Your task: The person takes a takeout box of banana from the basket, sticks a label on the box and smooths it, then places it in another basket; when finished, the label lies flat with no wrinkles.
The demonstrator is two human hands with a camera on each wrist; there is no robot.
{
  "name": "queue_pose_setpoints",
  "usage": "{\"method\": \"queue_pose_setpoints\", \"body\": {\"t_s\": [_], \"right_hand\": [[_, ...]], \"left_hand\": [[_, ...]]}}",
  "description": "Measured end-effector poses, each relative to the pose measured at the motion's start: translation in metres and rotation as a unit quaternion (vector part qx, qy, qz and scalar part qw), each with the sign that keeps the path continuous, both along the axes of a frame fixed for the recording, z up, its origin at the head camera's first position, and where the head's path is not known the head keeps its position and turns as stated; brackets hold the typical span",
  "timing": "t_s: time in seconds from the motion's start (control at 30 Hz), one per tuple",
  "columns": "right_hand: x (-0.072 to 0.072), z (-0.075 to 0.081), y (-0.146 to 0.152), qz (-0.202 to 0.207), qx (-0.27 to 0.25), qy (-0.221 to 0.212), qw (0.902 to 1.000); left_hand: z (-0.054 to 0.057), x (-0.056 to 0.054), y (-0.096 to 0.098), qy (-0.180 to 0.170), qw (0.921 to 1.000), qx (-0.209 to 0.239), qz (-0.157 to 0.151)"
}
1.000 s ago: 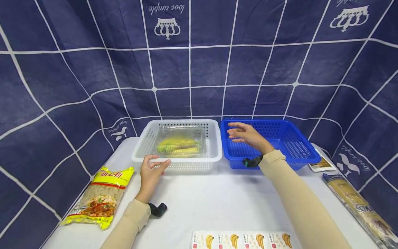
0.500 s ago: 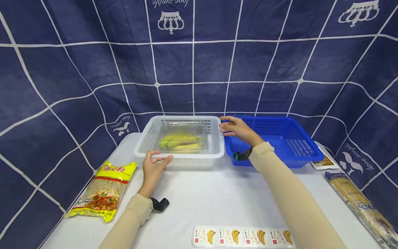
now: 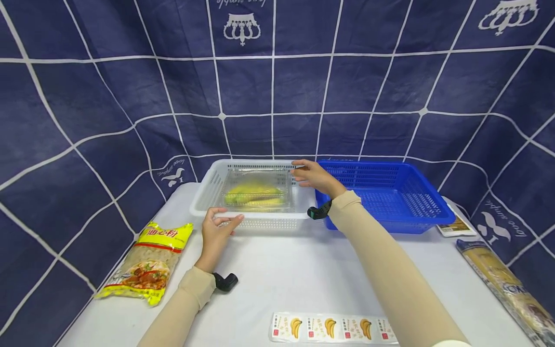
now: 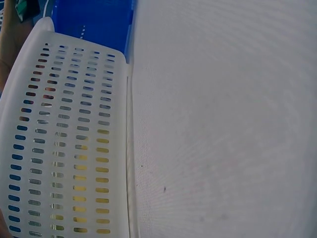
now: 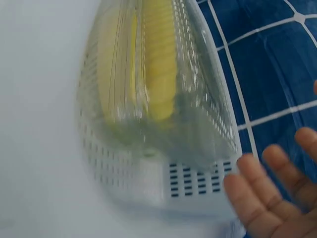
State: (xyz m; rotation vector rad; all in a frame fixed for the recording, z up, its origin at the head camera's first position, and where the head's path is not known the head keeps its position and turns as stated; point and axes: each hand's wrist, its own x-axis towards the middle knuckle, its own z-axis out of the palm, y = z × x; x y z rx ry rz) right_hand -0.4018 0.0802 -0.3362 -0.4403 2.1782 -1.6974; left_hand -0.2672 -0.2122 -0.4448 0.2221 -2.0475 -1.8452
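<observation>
The dark blue fabric curtain with white grid lines (image 3: 347, 82) bears white "love simple" print. The long transparent plastic packet (image 3: 507, 284) shows the letters "OK". Chinese characters on the yellow-ended plastic bag (image 3: 149, 265) and white rectangular banana-label strip (image 3: 331, 327) are not reliably legible.

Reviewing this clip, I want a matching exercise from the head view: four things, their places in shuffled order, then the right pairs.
Things
1. white strip of banana-picture labels
2. clear plastic box with yellow-green contents
3. blue perforated plastic basket
4. yellow-printed plastic food bag

Places
A. inside the white perforated plastic basket
B. at the left edge of the white table
C. along the bottom of the picture
D. beside the white basket, on its right

Pairs: 1-C, 2-A, 3-D, 4-B
</observation>
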Motion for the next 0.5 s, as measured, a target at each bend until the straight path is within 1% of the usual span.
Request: {"method": "queue_pose_setpoints", "body": {"t_s": [0.2,0.37,0.5], "right_hand": [[-0.001,0.000,-0.013,-0.005,0.031,-0.028,0.9991],[-0.002,-0.002,-0.024,-0.007,0.047,-0.062,0.9969],[-0.002,-0.003,-0.030,-0.012,0.055,-0.091,0.9943]], "left_hand": [[0.000,-0.001,0.000,0.000,1.0000,0.001,-0.004],[0.002,0.000,-0.001,0.000,0.9999,0.010,-0.012],[0.001,-0.002,-0.002,-0.003,0.9997,0.017,-0.019]]}}
